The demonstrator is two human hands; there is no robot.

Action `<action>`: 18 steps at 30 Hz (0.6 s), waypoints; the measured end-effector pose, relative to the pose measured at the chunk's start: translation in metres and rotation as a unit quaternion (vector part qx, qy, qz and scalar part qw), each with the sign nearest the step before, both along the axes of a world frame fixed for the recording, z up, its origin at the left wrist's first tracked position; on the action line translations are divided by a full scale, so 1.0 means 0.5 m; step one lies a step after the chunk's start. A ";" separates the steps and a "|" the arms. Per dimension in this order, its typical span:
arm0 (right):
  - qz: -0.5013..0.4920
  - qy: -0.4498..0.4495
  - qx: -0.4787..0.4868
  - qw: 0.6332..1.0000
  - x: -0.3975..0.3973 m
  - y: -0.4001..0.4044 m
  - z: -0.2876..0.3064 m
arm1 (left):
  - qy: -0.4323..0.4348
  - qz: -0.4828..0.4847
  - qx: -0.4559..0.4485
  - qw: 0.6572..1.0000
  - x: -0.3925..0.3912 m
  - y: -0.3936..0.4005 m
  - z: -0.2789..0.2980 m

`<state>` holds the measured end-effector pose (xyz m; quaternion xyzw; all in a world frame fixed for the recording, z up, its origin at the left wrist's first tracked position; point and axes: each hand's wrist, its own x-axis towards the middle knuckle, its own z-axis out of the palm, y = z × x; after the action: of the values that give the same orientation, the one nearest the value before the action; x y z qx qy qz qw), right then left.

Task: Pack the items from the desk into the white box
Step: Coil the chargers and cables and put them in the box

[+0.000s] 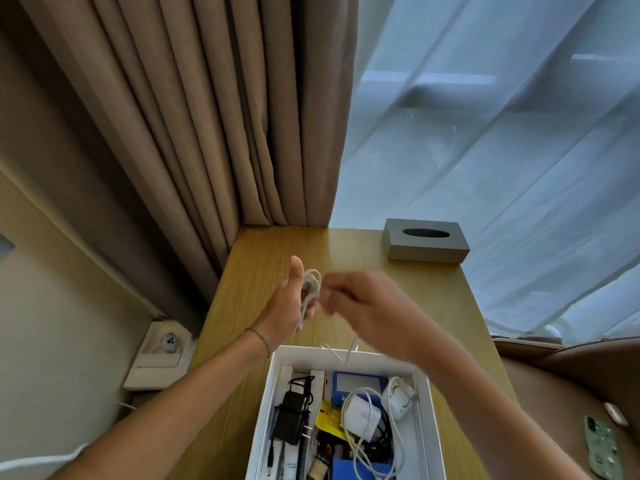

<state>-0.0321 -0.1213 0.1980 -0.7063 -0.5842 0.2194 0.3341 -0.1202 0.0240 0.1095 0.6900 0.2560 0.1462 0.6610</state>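
White box (pixel 266 403) nearest on desk (pixel 346 247), crammed with chargers and cables. Above it, left hand (pixel 284 306) gripping coiled white cable (pixel 311 289), right hand (pixel 363 306) pinching its loose end. Grey tissue box (pixel 426 242) at far edge.

Your left hand (pixel 284 303) holds a coiled white cable (pixel 310 289) above the wooden desk (pixel 249 271), thumb up. Your right hand (pixel 367 306), blurred, pinches the cable's loose end. The white box (pixel 266 403), near, contains chargers and cables. A grey tissue box (pixel 426 241) sits far right.
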 end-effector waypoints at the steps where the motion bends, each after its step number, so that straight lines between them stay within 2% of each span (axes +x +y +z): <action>1: -0.025 0.018 0.016 0.999 0.026 0.005 0.002 | 0.019 -0.054 -0.028 0.998 -0.008 -0.009 -0.001; 4: -0.092 0.059 0.051 0.993 0.086 0.027 -0.031 | 0.034 -0.197 -0.093 0.975 -0.026 -0.032 0.009; 6: -0.129 0.072 0.041 0.988 0.106 0.037 -0.068 | 0.034 -0.248 -0.076 0.965 -0.024 -0.037 0.018; 7: -0.142 0.076 0.025 0.987 0.111 0.037 -0.089 | 0.030 -0.244 -0.053 0.968 -0.023 -0.037 0.021; 10: -0.173 0.074 -0.036 0.981 0.109 0.029 -0.158 | 0.046 -0.095 -0.026 0.994 -0.014 -0.026 0.017; 12: -0.182 0.076 -0.069 0.978 0.093 0.022 -0.202 | 0.060 0.028 -0.079 0.995 -0.007 -0.011 0.006; 14: -0.168 0.067 -0.102 0.978 0.058 0.021 -0.240 | 0.062 0.095 -0.166 0.980 0.001 0.008 -0.004; 18: -0.120 -0.002 -0.145 0.982 -0.039 0.025 -0.285 | 0.025 0.111 -0.344 0.932 0.019 0.017 -0.011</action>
<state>-0.0517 -0.1085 0.0557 -0.8130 -0.4576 0.2587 0.2505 -0.1109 0.0326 0.1038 0.3913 0.3818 0.1042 0.8308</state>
